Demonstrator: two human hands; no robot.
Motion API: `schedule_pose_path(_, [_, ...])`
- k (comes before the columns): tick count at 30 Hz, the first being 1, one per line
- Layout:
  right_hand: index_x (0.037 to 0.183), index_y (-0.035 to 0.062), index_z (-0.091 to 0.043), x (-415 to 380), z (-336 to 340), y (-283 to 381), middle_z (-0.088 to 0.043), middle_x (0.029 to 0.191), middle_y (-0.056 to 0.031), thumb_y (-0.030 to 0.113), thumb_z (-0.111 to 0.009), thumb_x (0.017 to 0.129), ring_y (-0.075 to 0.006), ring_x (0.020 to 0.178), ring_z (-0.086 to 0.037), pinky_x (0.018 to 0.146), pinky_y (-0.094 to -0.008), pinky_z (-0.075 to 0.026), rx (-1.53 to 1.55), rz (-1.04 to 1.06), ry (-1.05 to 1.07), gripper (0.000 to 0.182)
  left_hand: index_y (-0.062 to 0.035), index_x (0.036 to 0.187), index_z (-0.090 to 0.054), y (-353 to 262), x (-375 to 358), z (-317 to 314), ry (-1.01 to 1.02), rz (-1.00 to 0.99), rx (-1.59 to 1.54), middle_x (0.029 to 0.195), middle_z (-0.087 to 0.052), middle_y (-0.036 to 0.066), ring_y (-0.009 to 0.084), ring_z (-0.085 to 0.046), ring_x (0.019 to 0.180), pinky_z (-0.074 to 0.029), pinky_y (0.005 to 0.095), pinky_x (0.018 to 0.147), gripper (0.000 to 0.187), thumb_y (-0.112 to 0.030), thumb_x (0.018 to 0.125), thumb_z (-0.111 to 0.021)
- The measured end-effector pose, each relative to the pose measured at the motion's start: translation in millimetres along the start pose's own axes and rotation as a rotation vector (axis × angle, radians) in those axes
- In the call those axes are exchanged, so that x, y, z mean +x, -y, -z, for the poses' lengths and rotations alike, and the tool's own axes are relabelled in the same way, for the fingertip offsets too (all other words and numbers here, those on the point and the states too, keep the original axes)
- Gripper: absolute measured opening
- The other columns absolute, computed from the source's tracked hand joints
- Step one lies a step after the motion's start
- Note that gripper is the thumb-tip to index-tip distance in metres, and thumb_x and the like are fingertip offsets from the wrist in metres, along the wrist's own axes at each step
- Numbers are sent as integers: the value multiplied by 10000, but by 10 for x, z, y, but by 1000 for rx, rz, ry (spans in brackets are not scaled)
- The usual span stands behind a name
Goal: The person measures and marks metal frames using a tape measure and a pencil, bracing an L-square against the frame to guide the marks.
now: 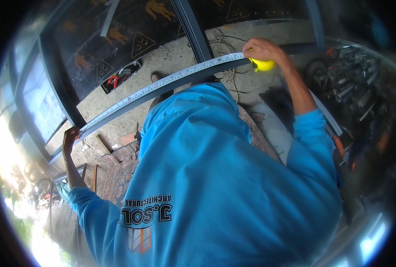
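Observation:
A yellow tape measure (264, 65) is in my right hand (261, 49), whose fingers are closed over the top of its case. Its long pale blade (162, 83) is pulled out to the left, along a dark grey metal bar (155, 93) of a frame. At the far end of the blade, my left hand (71, 135) is closed with the fingertips on the tape's tip, by the frame's corner. The exact finger grip there is small and partly hidden.
Another dark profile (191, 29) meets the bar from beyond. Dark printed panels (135, 26) lie behind it. A box with red-handled tools (121, 76) and loose cables (227, 44) are on the concrete floor. Metal offcuts (353, 84) are piled at right; a patterned rug (120, 173) lies below.

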State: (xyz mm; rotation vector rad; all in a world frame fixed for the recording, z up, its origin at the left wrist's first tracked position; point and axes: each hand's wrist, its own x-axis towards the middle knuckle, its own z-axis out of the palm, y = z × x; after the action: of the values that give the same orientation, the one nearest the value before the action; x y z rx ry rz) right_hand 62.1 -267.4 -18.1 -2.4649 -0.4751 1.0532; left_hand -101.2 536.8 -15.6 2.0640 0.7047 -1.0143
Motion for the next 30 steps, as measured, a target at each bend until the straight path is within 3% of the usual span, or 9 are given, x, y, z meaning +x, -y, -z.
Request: schedule_pose_path(30, [818, 3, -649, 14, -18, -13, -592, 679, -176, 297, -560, 736, -297, 651, -588, 632, -397, -439, -39, 4, -28, 318, -54, 951, -643, 63, 40, 14, -6, 8, 14, 872, -644, 54, 149, -623, 774, -511, 301, 730, 158, -141, 826, -603])
